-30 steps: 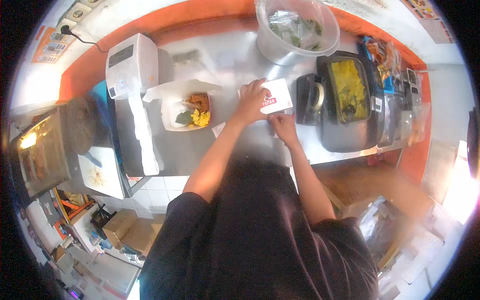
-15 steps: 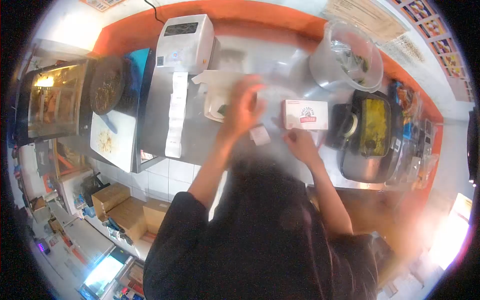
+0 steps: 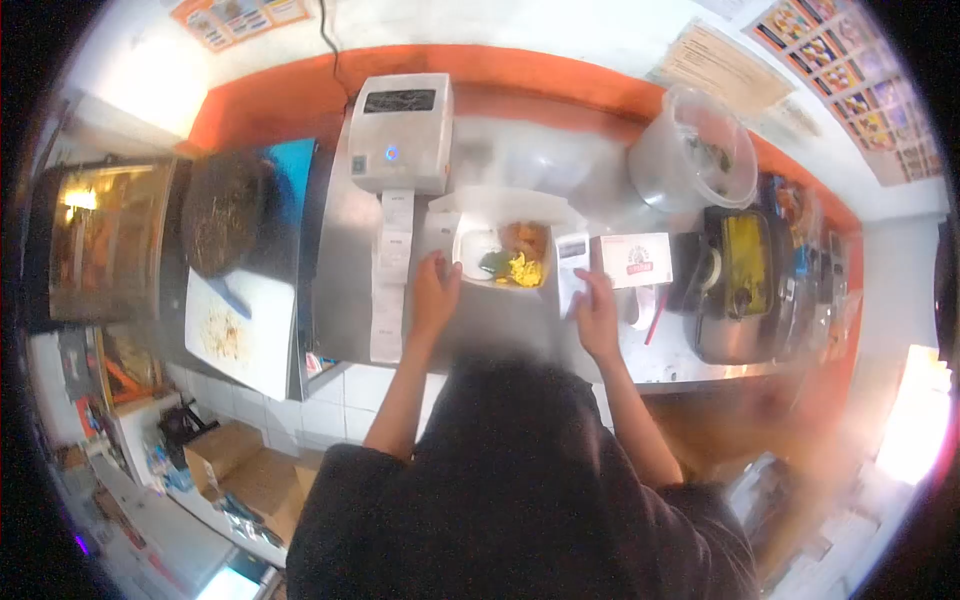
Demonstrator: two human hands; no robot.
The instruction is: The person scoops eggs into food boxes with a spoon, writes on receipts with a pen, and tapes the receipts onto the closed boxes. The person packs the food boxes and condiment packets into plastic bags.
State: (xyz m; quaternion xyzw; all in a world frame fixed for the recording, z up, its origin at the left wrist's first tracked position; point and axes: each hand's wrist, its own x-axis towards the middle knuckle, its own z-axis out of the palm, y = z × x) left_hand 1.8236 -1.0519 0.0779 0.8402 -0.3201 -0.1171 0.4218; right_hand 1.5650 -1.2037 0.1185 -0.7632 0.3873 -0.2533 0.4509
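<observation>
An open white carton (image 3: 505,250) with white, green, yellow and brown food stands on the metal counter. My left hand (image 3: 435,298) is at its left side, fingers apart, near the carton's left flap. To the right of the carton my right hand (image 3: 595,308) has its fingers apart beside a small printed paper slip (image 3: 574,265); whether it touches the slip is unclear. A closed white box (image 3: 635,261) with a red logo lies just beyond that hand.
A label printer (image 3: 402,140) with a long paper strip (image 3: 391,290) stands left of the carton. At the right are a clear bucket (image 3: 690,160) and a dark container of yellow food (image 3: 744,265). A white cutting board (image 3: 240,325) lies at the left.
My hands have left the closed box and moved to either side of the open carton. The printed slip now lies against the carton's right side. The view has shifted.
</observation>
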